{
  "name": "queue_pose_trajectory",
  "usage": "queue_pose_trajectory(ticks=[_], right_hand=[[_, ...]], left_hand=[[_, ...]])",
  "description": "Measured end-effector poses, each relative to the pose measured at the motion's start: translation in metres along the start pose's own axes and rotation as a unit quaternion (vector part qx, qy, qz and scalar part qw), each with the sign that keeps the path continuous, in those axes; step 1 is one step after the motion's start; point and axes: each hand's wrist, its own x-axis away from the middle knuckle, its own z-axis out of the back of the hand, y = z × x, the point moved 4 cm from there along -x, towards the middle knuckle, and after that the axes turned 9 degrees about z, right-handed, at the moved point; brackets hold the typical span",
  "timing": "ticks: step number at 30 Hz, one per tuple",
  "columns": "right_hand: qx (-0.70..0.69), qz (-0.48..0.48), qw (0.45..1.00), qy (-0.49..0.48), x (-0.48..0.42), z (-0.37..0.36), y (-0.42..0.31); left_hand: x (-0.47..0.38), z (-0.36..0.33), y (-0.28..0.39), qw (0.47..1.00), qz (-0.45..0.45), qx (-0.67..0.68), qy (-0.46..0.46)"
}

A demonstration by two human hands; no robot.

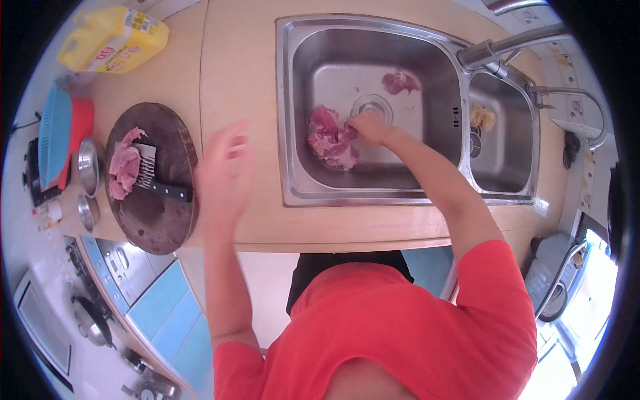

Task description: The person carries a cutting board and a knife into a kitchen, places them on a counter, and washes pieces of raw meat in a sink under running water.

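Observation:
My right hand (371,128) is down in the large stainless steel sink basin (430,145), its fingertips gripping the edge of a large piece of raw meat (332,142). A smaller piece of raw meat (400,82) lies apart, beyond the drain (371,102). Blurred by motion, my left hand (227,167) is over the counter between the sink and a round wooden chopping board (160,220); it appears empty, fingers apart. On the board, a strip of raw meat (125,165) covers part of the blade of a broad kitchen knife with a black riveted handle (170,190).
A faucet (492,52) reaches over the sink divider. The small basin (505,160) holds a yellowish scrubber (481,117). Left of the board stand metal bowls (89,167), a blue plastic basket (54,135) and a red one (81,120). A yellow jug (117,42) is at the back left.

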Motion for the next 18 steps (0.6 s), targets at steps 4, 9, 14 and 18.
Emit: queue_pose_trajectory(ticks=[4, 9, 14, 18], right_hand=[[-0.035, 0.047, 0.998, -0.013, 0.021, 0.036, -0.017], [-0.109, 0.083, 0.988, 0.065, 0.058, 0.104, -0.031], [0.042, 0.198, 0.962, 0.183, 0.057, 0.125, -0.006], [-0.495, -0.039, 0.856, 0.145, 0.027, 0.129, 0.011]], left_hand=[[-0.021, -0.110, -0.004, 0.984, 0.009, 0.009, -0.175], [-0.050, -0.205, -0.002, 0.908, 0.020, -0.084, -0.411], [-0.053, -0.263, -0.007, 0.772, 0.202, 0.276, -0.536], [-0.062, -0.309, -0.028, 0.737, 0.319, 0.415, -0.428]])
